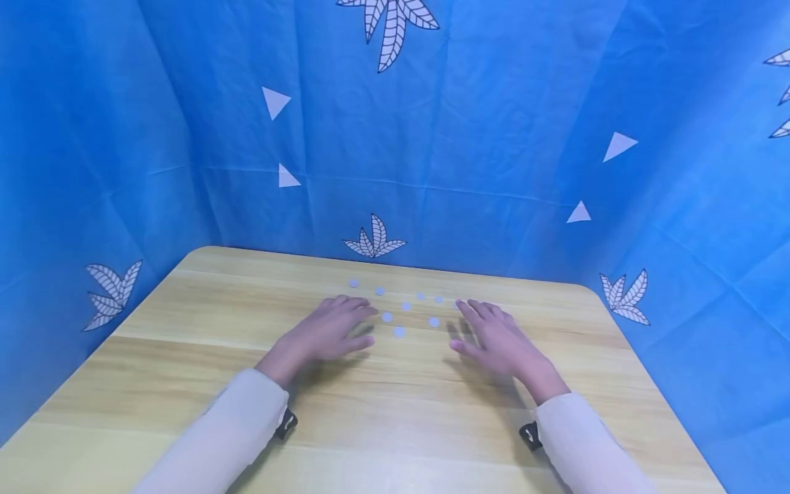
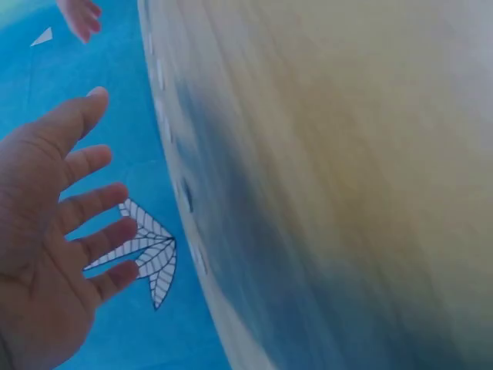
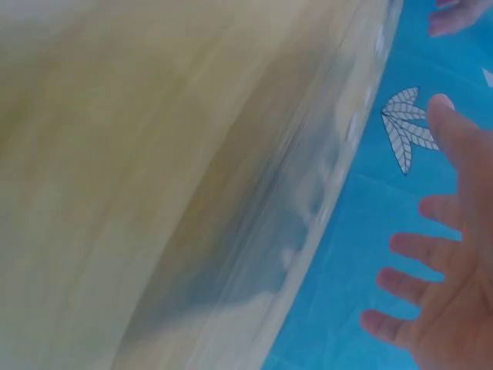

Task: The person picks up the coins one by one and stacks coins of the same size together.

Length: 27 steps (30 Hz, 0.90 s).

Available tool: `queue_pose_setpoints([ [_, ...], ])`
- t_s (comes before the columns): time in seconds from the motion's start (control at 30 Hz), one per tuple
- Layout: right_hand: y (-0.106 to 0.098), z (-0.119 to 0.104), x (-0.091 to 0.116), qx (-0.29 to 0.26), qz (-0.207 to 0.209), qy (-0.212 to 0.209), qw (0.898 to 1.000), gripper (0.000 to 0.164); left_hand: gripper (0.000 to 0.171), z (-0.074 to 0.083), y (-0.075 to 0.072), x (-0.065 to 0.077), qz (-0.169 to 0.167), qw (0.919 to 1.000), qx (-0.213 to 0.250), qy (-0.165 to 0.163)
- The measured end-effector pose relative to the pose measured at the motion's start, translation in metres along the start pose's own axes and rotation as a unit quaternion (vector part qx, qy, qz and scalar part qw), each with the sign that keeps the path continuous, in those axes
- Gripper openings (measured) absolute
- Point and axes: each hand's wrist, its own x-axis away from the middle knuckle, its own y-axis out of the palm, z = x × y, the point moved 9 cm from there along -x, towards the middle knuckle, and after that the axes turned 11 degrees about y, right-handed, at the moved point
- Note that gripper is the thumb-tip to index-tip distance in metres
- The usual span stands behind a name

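Several small, pale, round discs (image 1: 399,332) lie scattered on the wooden table (image 1: 395,412) in the head view. To their left my left hand (image 1: 330,329) is held palm down above the surface, casting a shadow, with fingers spread and nothing in them. My right hand (image 1: 494,339) hovers on the other side, its index fingertip over or beside the rightmost disc (image 1: 457,304); whether they touch I cannot tell. In the left wrist view the left hand (image 2: 46,216) shows loosely extended fingers. The right wrist view shows the right hand (image 3: 454,270) with fingers apart, holding nothing.
Blue cloth (image 1: 494,123) printed with white leaves and triangles hangs behind the table and along both sides. Light sleeves (image 1: 222,425) cover the forearms, and a dark strap piece (image 1: 286,424) shows at each wrist.
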Motion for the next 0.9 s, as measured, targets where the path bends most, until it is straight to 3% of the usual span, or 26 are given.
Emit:
queue_pose_setpoints([
  [0.4,0.015,-0.026,-0.032,-0.022,-0.034,-0.049,0.998,0.074,0.048,-0.008,0.016,-0.033,-0.001,0.9976,0.069,0.001],
  [0.6,0.022,-0.044,-0.047,-0.054,-0.037,-0.091,0.994,0.063,0.041,-0.004,0.029,-0.049,-0.004,0.9949,0.1,0.009],
  [0.73,0.026,-0.056,-0.054,-0.088,-0.042,-0.126,0.987,0.05,0.038,-0.003,0.033,-0.056,-0.006,0.9925,0.122,-0.003],
  [0.9,0.035,-0.06,-0.064,-0.115,-0.065,-0.117,0.984,0.04,0.033,-0.007,0.035,-0.061,0.0,0.9856,0.166,-0.031],
])
